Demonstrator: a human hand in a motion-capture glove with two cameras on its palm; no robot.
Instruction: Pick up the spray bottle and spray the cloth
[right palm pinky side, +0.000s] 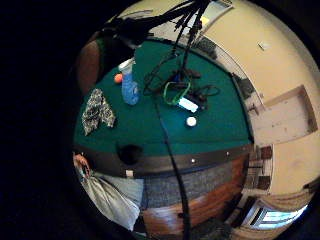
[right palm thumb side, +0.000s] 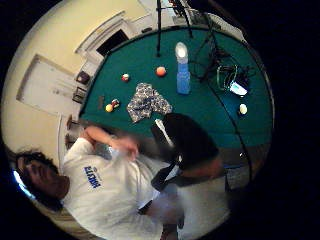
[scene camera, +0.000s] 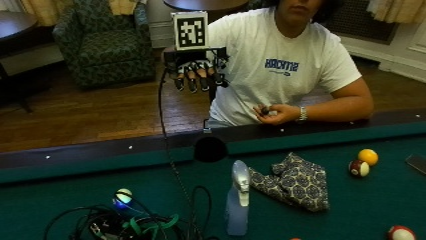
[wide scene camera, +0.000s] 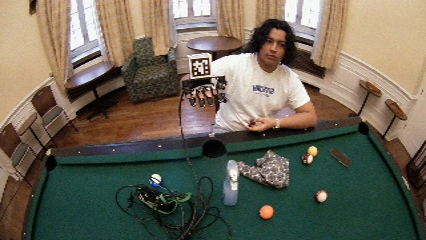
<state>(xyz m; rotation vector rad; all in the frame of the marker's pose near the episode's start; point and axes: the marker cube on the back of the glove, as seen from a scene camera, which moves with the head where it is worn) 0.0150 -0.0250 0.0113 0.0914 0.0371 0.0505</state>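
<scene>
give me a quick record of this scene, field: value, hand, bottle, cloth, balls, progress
hand: gloved right hand raised off the table, fingers hanging, holding nothing
bottle: spray bottle upright on the green felt, untouched
cloth: patterned cloth crumpled on the felt beside the bottle
balls: yellow ball next to a striped ball; orange ball nearer the camera in the wide view
other hand: bare hand resting at the table rail
progress: bottle not yet picked up
</scene>
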